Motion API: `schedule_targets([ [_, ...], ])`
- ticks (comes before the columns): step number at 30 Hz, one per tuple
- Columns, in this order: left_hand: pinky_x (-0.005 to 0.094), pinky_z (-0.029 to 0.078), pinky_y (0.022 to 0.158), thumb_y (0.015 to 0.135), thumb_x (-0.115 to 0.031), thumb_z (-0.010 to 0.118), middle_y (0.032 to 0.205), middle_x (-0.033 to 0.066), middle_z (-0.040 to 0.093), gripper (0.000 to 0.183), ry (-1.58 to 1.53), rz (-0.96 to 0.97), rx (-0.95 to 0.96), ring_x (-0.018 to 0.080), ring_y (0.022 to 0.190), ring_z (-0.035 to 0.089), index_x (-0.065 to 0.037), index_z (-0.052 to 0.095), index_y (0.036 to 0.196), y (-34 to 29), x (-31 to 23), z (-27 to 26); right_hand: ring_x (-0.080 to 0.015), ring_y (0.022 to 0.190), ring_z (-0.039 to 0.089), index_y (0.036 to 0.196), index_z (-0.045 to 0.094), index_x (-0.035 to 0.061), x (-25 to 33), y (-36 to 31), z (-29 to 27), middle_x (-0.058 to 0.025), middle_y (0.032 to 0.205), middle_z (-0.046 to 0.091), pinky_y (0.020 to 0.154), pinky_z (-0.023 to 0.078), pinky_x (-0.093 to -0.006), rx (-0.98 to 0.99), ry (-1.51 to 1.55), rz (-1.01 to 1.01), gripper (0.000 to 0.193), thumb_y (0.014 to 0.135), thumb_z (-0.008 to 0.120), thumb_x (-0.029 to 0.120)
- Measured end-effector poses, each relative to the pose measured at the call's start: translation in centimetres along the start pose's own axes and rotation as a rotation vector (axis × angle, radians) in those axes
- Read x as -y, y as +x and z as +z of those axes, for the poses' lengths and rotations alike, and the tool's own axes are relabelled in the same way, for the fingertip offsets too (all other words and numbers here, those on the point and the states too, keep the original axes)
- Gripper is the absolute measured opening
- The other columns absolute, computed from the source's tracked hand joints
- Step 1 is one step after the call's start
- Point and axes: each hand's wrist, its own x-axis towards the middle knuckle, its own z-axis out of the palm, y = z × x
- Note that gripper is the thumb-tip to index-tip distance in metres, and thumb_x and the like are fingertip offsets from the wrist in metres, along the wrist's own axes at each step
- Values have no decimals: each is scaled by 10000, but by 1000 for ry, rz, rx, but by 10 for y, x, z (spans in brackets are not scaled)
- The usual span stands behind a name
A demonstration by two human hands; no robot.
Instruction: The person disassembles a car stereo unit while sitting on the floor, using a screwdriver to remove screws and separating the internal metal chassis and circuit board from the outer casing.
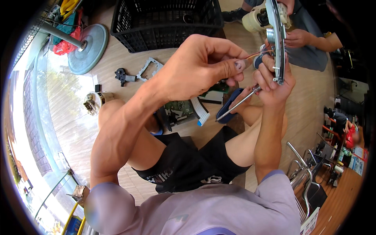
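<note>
Thumb and forefinger of the left hand point(196, 70) pinch together on thin orange-brown wires point(257, 55), and those wires run straight across to a long, narrow panel point(279, 43), seen nearly edge-on. And there's the panel itself, up in the air at the upper right, standing close to upright, a silvery round can point(270, 36) on its near face!

Over to the right hand point(276, 84): fingers curled in around the panel's lower end, and they've got a screwdriver point(237, 106) in there too, its steel shank angling down to the left, most of the handle hidden.

Just beyond the panel, a co-worker's hand point(297, 38) comes in from the right; whether it touches, I cannot tell. A cream cylindrical unit point(253, 21) sits just left of the panel's top.

Down below, between the knees, a green circuit board point(180, 109) with a white ribbon cable point(200, 111) beside it, and a blue slipper point(227, 107) to the right. Farther out on the floor, a pale square frame point(150, 68) next to a small black gear motor point(123, 76), and a black plastic crate point(168, 34) at the top!
</note>
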Motion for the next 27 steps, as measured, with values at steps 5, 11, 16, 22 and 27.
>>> schedule_targets([
  [5, 237, 575, 743, 1002, -155, 681, 900, 78, 741, 267, 38, -28, -40, 94, 801, 693, 51, 692, 1172, -4, -5, -1, -95, 388, 413, 1180, 650, 25, -3, 0, 3, -96, 848, 715, 413, 357, -249, 8, 22, 24, 388, 1079, 494, 366],
  [11, 238, 578, 741, 996, -160, 690, 892, 70, 732, 278, -21, -29, -41, 98, 805, 692, 55, 689, 1173, -4, -7, -1, -105, 394, 409, 1172, 645, 30, -9, 1, -2, -113, 878, 717, 428, 375, -258, 19, 113, 13, 369, 1083, 487, 351],
  [16, 240, 575, 744, 998, -167, 688, 911, 73, 726, 299, -20, -30, -32, 102, 815, 691, 63, 675, 1189, -2, -4, -2, -103, 401, 404, 1155, 643, 28, -17, 2, 3, -120, 897, 719, 407, 373, -266, 13, 84, 78, 346, 1085, 490, 330],
  [22, 244, 573, 758, 1002, -169, 683, 915, 76, 728, 295, -20, -2, -42, 107, 827, 692, 60, 675, 1188, -2, -6, -3, -84, 381, 406, 1145, 644, 18, -22, 4, 7, -128, 910, 726, 370, 365, -239, 34, 52, 48, 338, 1081, 508, 320],
  [27, 248, 574, 760, 997, -169, 691, 907, 70, 730, 290, -29, 20, -45, 107, 826, 691, 53, 681, 1182, -3, -3, -3, -108, 517, 472, 1304, 577, 54, -16, 1, -3, -98, 818, 587, 425, 353, -253, 104, 32, 86, 351, 1082, 486, 311],
])
